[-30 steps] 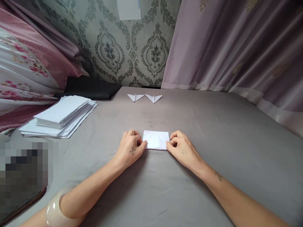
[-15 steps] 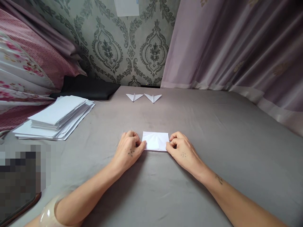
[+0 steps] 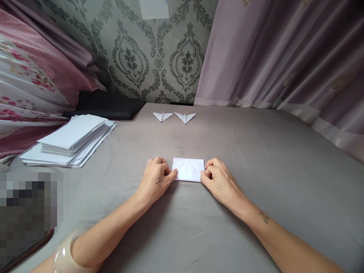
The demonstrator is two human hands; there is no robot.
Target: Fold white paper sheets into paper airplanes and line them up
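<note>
Folded white paper (image 3: 188,169) lies flat on grey sheet (image 3: 256,159), mid-frame, betw. both hands. Left hand (image 3: 157,179) curled, thumb & fingertips pinching paper's left edge; right hand (image 3: 218,181) likewise pinching right edge. Two small folded paper planes (image 3: 174,116) sit side by side farther back, near wall. Stack of white sheets (image 3: 71,140) well off to the left.

Soft, even daylight; faint shadows lie under both forearms. Wide-angle bending warps the edges, and a pixelated block sits lower left.
</note>
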